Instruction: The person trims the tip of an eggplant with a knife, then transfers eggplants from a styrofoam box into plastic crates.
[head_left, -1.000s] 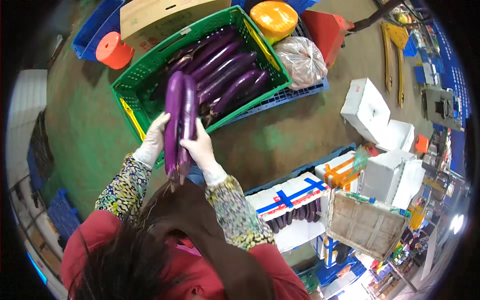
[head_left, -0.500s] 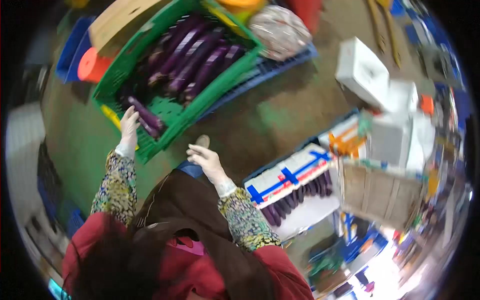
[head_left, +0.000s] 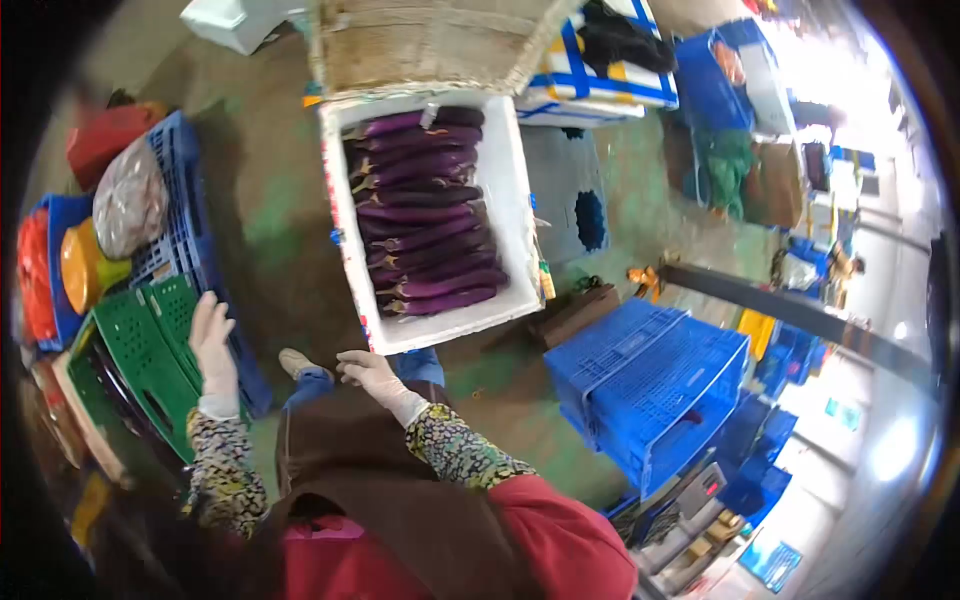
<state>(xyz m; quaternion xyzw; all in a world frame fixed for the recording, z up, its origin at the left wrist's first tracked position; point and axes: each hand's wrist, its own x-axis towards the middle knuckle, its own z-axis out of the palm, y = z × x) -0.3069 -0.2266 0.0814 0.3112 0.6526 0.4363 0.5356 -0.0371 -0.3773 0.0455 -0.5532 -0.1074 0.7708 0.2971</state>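
My left hand (head_left: 214, 345), in a pale glove, is raised beside the green crate (head_left: 150, 335), its fingers stretched and nothing in them. Inside that crate a few dark eggplants (head_left: 118, 385) show along the far side. My right hand (head_left: 372, 378), gloved too, holds nothing, and its fingers are apart. It is just below the near corner of a white foam box (head_left: 518, 200). Long purple eggplants (head_left: 430, 215) lie in a stacked row across the box, most stem ends to the left. Whether my right fingertips touch the box I cannot tell.
A worn tan lid (head_left: 430, 45) stands at the box's far end. Blue crates (head_left: 650, 380) are on the floor to the right. A blue pallet (head_left: 180, 200) with a plastic-wrapped bundle (head_left: 132, 200) is at the left. A dark beam (head_left: 790, 310) runs behind the crates.
My view has swung right, bringing the foam box to the centre and the green crate to the left edge. My left hand has left the eggplant it was at in the crate.
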